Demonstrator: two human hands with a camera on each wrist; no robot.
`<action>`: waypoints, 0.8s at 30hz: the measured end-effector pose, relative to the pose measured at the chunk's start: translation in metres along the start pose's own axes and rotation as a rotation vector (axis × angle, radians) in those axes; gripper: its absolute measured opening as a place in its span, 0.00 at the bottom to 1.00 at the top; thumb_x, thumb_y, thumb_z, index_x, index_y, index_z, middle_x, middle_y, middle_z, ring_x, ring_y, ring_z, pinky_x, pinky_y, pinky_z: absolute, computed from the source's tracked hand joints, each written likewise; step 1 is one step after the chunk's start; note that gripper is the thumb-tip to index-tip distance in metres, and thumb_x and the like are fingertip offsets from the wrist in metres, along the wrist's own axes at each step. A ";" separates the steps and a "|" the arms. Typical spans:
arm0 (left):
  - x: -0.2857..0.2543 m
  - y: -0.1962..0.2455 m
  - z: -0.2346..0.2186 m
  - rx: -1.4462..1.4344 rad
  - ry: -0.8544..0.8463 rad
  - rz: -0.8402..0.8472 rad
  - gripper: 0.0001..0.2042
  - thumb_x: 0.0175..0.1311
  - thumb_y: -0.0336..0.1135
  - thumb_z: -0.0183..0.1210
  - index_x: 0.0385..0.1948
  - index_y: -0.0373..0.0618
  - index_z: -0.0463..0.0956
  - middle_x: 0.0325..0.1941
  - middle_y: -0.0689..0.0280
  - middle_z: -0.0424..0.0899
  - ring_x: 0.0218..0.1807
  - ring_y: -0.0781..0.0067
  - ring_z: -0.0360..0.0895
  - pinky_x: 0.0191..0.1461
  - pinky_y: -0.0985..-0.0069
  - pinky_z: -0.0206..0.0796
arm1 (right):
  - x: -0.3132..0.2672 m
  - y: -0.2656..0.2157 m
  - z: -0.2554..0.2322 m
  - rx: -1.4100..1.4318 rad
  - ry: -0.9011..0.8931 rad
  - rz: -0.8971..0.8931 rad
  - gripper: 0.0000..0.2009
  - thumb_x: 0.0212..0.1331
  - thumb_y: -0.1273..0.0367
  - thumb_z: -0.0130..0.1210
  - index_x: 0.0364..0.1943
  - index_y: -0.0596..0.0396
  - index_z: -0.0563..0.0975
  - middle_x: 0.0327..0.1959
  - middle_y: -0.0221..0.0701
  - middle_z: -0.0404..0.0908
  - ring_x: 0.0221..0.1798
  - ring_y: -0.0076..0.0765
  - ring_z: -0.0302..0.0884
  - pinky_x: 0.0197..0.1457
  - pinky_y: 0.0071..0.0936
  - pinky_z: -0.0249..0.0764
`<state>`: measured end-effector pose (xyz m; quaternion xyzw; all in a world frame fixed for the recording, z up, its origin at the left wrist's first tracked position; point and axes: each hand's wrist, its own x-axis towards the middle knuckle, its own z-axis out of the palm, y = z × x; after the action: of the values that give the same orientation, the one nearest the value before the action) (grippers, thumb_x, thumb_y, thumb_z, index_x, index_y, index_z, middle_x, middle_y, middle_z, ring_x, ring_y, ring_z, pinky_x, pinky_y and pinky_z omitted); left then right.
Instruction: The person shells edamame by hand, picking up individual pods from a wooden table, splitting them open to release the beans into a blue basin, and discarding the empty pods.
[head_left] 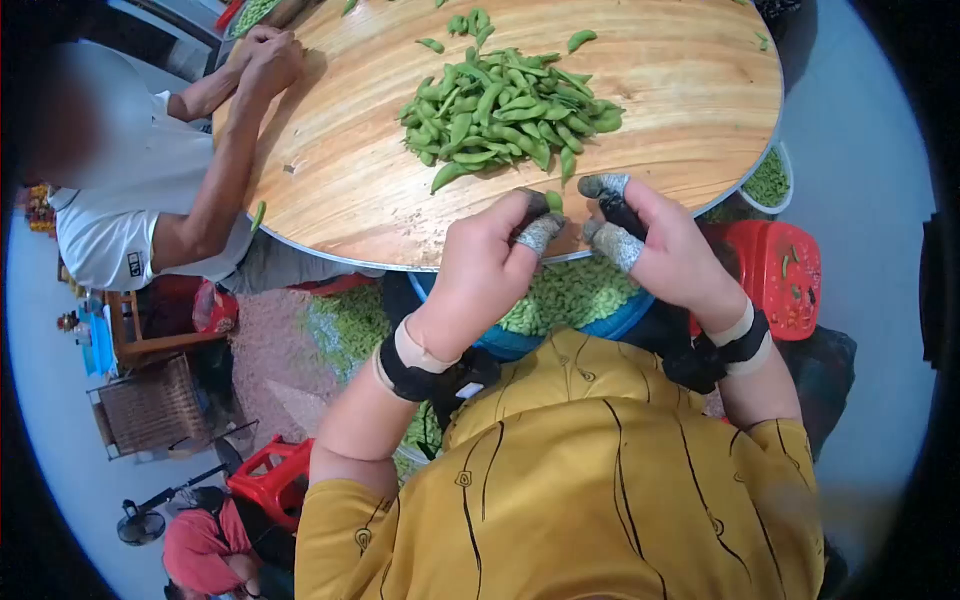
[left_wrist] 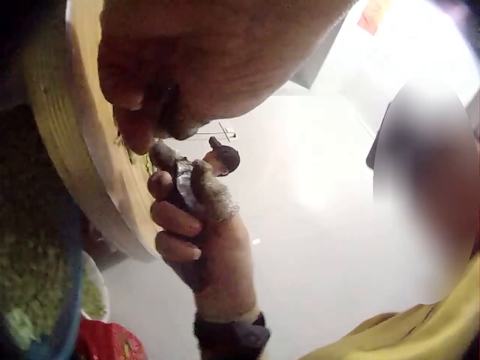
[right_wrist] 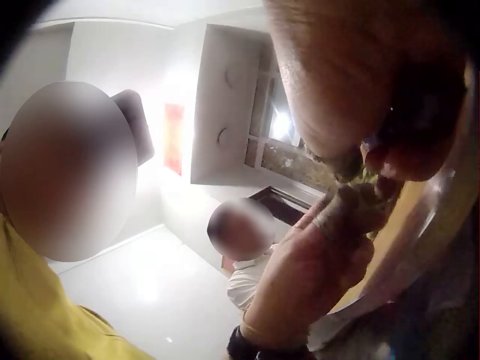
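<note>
In the head view my left hand (head_left: 485, 262) pinches a green soybean pod (head_left: 553, 201) between thumb and forefinger, just over the table's near edge. My right hand (head_left: 675, 240) is close beside it, thumb and forefinger apart, with nothing visible between them. Silvery tape (head_left: 614, 244) wraps the right thumb and forefinger, and the left thumb too; the fingertips look dark. A heap of green soybean pods (head_left: 500, 110) lies on the round wooden table (head_left: 340, 150) beyond the hands. Under them, a blue-rimmed tub (head_left: 510, 343) holds many shelled green beans (head_left: 570, 295).
Across the table's left side another person's forearms (head_left: 235, 150) rest on the wood. A red stool (head_left: 770, 275) with scattered pods stands at right, near a white bowl (head_left: 788, 190) of beans. Green pod shells (head_left: 350, 325) litter the floor at left. A person in red (head_left: 205, 550) is at lower left.
</note>
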<state>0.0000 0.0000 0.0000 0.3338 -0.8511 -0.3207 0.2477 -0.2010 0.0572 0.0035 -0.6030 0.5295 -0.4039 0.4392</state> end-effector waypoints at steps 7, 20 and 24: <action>-0.014 0.007 0.015 -0.944 -0.083 -0.520 0.09 0.65 0.25 0.49 0.44 0.38 0.73 0.32 0.68 0.80 0.27 0.85 0.72 0.30 0.84 0.65 | -0.015 -0.007 0.010 0.168 -0.077 0.144 0.21 0.57 0.74 0.43 0.58 0.58 0.67 0.31 0.26 0.78 0.19 0.15 0.68 0.21 0.16 0.67; -0.020 0.005 0.032 -0.532 -0.014 -0.340 0.07 0.64 0.26 0.49 0.39 0.38 0.76 0.25 0.73 0.73 0.24 0.84 0.66 0.27 0.83 0.58 | -0.021 -0.003 0.005 0.468 -0.147 0.308 0.19 0.62 0.75 0.43 0.59 0.55 0.68 0.31 0.26 0.77 0.16 0.12 0.63 0.18 0.12 0.61; -0.023 0.010 0.021 0.137 0.135 0.066 0.08 0.64 0.26 0.49 0.38 0.37 0.77 0.26 0.70 0.75 0.24 0.80 0.68 0.27 0.80 0.60 | -0.018 -0.005 0.007 0.556 -0.163 0.413 0.17 0.63 0.73 0.45 0.56 0.53 0.70 0.29 0.24 0.74 0.18 0.11 0.61 0.17 0.11 0.59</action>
<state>-0.0018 0.0302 -0.0117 0.3426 -0.8629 -0.2302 0.2916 -0.1952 0.0759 0.0064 -0.3710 0.4733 -0.3858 0.6996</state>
